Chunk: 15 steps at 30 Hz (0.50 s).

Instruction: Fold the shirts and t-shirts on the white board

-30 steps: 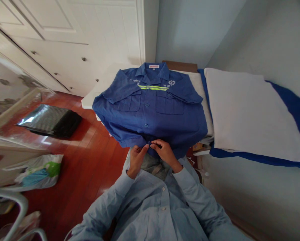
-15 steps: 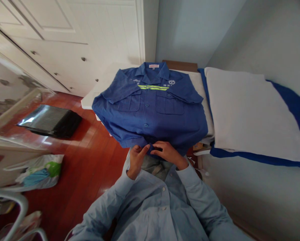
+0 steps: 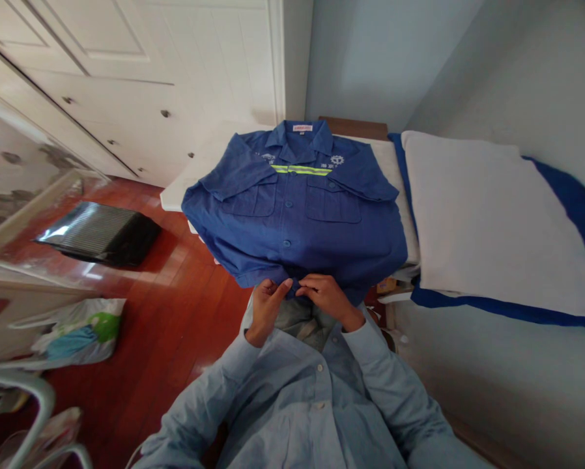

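The blue shirt (image 3: 322,251) is lying front up on the bench (image 3: 175,190), its collar pointing away from the person and its lower edge hanging over the near side, just above the person's lap. The left hand (image 3: 267,307) is pinching the lower edge near the middle, thumb and fingers closing narrowly on the fabric. The right hand (image 3: 328,298) is gripping the same edge just beside it, its thumb and forefinger also drawing close together on the cloth, while the other fingers are curling. Both short sleeves are folding inward over the chest, and a yellow-green stripe (image 3: 299,170) is running between them above two flapped pockets. A row of buttons is going down the middle of the shirt. To the right, a white cloth (image 3: 492,218) is lying over a blue cloth (image 3: 573,195) that is showing around its edges. A brown box (image 3: 354,127) is sitting behind the far end of the bench, by the wall. To the left, a black package (image 3: 104,236) in shiny wrapping is resting on the red floor (image 3: 160,332), and a plastic bag (image 3: 90,333) is standing nearer the person.
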Each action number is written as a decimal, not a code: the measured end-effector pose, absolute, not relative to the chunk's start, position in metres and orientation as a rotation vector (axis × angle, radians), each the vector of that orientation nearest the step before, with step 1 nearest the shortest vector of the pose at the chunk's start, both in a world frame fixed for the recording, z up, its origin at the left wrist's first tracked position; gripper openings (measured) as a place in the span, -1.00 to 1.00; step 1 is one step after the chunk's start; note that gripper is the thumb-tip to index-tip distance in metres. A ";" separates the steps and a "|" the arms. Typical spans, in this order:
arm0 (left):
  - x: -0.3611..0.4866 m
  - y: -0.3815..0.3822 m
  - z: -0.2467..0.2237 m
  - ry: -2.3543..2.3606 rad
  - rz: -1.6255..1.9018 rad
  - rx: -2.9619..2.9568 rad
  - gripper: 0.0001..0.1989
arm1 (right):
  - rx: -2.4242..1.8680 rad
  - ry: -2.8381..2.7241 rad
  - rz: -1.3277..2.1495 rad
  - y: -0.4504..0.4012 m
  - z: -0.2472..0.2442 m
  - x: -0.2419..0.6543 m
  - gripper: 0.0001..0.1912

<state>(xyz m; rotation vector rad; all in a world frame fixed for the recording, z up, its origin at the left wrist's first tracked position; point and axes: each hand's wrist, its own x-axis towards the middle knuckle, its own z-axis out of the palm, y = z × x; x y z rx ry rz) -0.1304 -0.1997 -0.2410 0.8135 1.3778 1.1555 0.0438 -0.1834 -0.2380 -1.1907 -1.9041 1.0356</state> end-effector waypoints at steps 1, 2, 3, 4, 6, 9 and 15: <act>-0.130 -0.200 -0.240 1.361 1.159 0.818 -0.48 | -1.194 -1.863 1.060 -0.184 -0.237 0.043 -0.77; -0.130 -0.199 -0.239 1.344 1.166 0.822 -0.49 | -1.202 -1.817 1.074 -0.184 -0.236 0.042 -0.74; -0.131 -0.199 -0.238 1.324 1.172 0.824 -0.49 | -1.212 -1.771 1.078 -0.185 -0.235 0.041 -0.72; -0.131 -0.198 -0.238 1.302 1.175 0.822 -0.50 | -1.220 -1.729 1.074 -0.186 -0.234 0.040 -0.70; -0.132 -0.196 -0.237 1.268 1.174 0.816 -0.51 | -1.225 -1.687 1.061 -0.187 -0.233 0.039 -0.69; -0.133 -0.193 -0.238 1.256 1.170 0.813 -0.50 | -1.200 -1.751 1.069 -0.187 -0.233 0.039 -0.71; -0.136 -0.193 -0.241 1.301 1.165 0.825 -0.50 | -1.162 -1.965 0.972 -0.185 -0.232 0.043 -0.74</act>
